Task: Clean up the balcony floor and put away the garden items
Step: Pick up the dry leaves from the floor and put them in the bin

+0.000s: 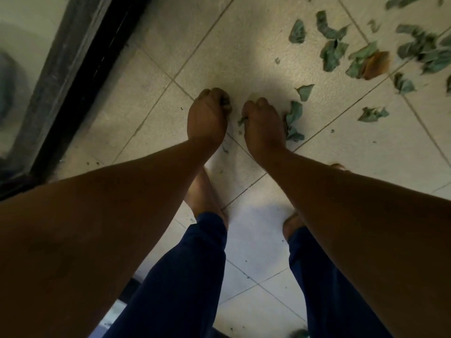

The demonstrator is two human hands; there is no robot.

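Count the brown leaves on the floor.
1: a single brown leaf lies among the green leaves at the upper right of the tiled floor. Others may be hidden beneath the green ones.

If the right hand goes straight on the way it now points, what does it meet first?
The right hand, gripping leaf bits, points up the picture over bare tile. The way looks free; the nearest leaf lies off to its right, though depth is unclear.

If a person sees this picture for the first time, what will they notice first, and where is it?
First, the two hands at the centre, low over the tiled floor: the left hand and the right hand are each curled round bits of leaf. Next, green leaves scattered at the upper right, one brown leaf among them.
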